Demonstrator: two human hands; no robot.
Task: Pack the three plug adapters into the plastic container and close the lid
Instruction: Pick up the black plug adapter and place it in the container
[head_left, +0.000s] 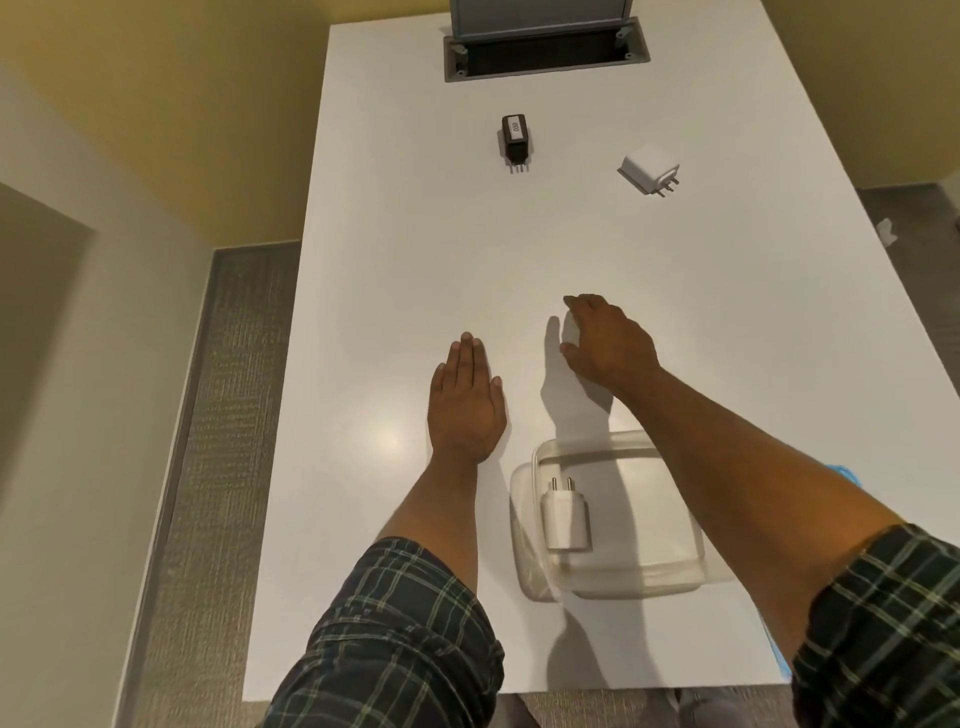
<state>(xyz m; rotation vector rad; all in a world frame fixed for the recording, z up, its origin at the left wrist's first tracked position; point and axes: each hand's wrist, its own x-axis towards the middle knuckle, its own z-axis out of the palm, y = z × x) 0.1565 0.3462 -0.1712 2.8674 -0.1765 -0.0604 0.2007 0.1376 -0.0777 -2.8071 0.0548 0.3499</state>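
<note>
A clear plastic container (670, 566) sits on the white table near the front edge, with one white two-pin adapter (565, 518) lying inside it. A black adapter (515, 137) stands far up the table. A white adapter (648, 169) lies on its side to the right of the black one. My left hand (466, 402) rests flat on the table, fingers together, holding nothing. My right hand (608, 338) hovers above the table beyond the container, fingers loosely curved and empty. My right forearm crosses over the container's right side. I cannot make out the lid for certain.
The white table (395, 270) has a grey cable hatch (545, 52) set in at its far end. Something blue (844, 473) shows at the right, behind my right arm. Carpet and yellow walls surround the table.
</note>
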